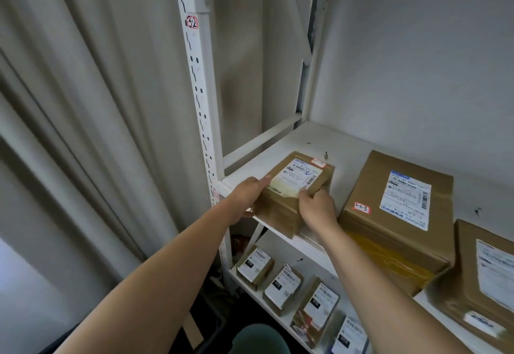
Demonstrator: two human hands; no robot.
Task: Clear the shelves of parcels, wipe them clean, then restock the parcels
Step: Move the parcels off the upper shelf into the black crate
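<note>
Hands point(246, 198) gripping parcel point(294, 187) overhanging shelf point(281, 142) front edge

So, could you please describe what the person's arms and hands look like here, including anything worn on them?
Both forearms are bare as far as the frame shows: no sleeves, gloves, watch, bracelets or rings are visible. The left hand and right hand have short, unpainted nails where they show. Neither arm shows any markings.
</note>
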